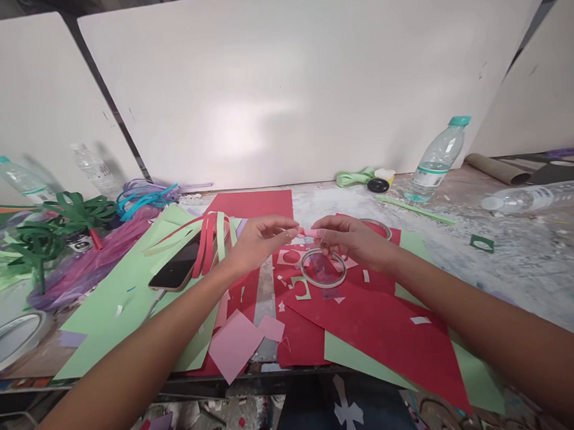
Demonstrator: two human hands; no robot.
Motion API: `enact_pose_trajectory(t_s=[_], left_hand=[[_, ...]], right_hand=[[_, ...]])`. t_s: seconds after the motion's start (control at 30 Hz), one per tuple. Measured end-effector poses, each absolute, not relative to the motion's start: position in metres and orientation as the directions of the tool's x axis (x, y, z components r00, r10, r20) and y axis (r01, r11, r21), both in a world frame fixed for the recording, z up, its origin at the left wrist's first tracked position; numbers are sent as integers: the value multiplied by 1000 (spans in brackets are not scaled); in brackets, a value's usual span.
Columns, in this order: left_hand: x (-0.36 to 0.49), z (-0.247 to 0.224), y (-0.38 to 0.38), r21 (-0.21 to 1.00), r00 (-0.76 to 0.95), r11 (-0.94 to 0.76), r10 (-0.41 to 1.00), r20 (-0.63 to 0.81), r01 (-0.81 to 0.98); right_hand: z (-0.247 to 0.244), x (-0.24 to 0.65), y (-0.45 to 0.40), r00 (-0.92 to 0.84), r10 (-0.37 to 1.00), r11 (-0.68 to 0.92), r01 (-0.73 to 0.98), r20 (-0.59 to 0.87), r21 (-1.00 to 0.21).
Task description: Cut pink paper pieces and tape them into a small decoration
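Fingertips of the left hand (264, 237) and right hand (353, 238) are closed in a narrow pinch on the two ends of a small pink paper piece (309, 233), which is held between them over red paper. At the far left lies a white-rimmed tape roll (43, 323), with looped dark green paper strips (82, 211) and crinkled purple-pink film (81, 269) behind it. A smartphone (174, 268) rests on light green sheets (108, 285), red paper strips (207, 251) crossing its right side. Next come a pink square (235, 346), then a smaller tape roll (325, 286) just below the right fingers; whether they touch it, I cannot tell. Farther right, a teal-capped bottle (431, 167) tilts near the white panel (280, 87), a dark green scrap with a round hole (481, 244) lies flat, and a clear bottle (539, 198) lies on its side.
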State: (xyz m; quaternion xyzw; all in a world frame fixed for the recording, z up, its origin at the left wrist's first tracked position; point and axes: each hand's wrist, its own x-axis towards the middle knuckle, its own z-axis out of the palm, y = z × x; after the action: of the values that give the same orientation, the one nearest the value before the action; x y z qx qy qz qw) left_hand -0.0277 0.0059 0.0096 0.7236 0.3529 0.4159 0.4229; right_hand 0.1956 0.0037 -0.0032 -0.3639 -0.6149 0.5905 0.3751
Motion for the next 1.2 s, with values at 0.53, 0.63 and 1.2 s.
enact_pose_trajectory(t_s=[0.53, 0.63, 1.2], left_hand=[[-17, 15, -11, 829, 393, -482, 847, 357, 285], [-17, 15, -11, 813, 386, -501, 841, 378, 295], [-18, 15, -14, 564, 453, -749, 661, 598, 347]], right_hand=[[-3, 186, -10, -521, 628, 777, 449, 578, -441], [-3, 189, -10, -510, 623, 780, 464, 593, -420], [-2, 192, -13, -520, 559, 822, 449, 646, -349]])
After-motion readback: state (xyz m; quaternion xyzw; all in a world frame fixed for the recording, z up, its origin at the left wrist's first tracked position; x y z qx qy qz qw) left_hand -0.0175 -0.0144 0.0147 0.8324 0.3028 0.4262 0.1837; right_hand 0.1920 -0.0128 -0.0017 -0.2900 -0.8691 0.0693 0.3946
